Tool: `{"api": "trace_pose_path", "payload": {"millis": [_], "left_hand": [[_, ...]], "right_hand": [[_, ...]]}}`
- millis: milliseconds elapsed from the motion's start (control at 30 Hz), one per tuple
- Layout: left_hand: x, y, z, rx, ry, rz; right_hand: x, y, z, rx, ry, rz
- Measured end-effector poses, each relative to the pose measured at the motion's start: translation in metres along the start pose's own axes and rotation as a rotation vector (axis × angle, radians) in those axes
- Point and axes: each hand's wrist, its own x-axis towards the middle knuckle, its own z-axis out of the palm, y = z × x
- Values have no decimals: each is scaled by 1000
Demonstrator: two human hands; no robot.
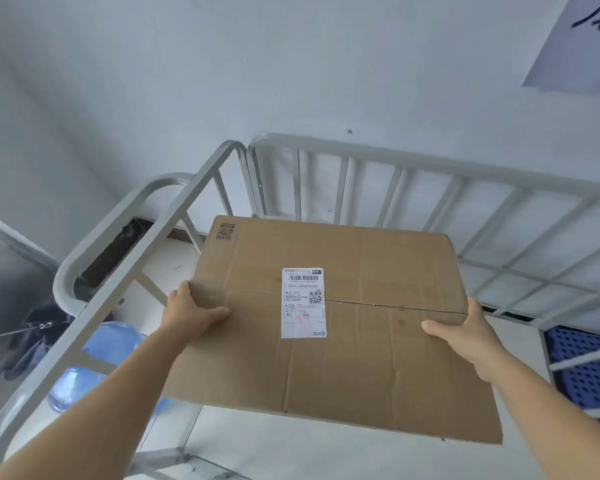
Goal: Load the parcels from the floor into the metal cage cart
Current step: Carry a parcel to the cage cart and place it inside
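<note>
A large brown cardboard parcel [371, 348] with a white shipping label on its top face is held level over the inside of the grey metal cage cart [388, 157]. My left hand [191, 311] grips the parcel's left edge, thumb on top. My right hand [465, 332] grips the right edge the same way. The cart's barred back wall stands behind the parcel and its left side rail [146, 251] runs down to the left. The parcel hides most of the cart's floor.
Blue water jugs [94, 372] lie on the floor outside the cart's left rail. A blue plastic crate or pallet [589, 372] sits beyond the cart's right side. White walls close in behind, with a paper sign [582, 43] at the upper right.
</note>
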Motion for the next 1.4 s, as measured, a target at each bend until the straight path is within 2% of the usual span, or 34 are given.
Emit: {"api": "trace_pose_path", "payload": {"millis": [367, 567, 733, 900, 1400], "left_hand": [[92, -10, 83, 153, -121, -78], [147, -27, 131, 84, -207, -107], [199, -54, 175, 106, -215, -125], [228, -52, 215, 169, -197, -124], [311, -97, 296, 221, -168, -88]], "right_hand": [[101, 52, 64, -3, -62, 195], [155, 85, 94, 16, -71, 279], [203, 106, 121, 62, -104, 342], [249, 134, 143, 79, -129, 399], [328, 171, 213, 68, -136, 343]]}}
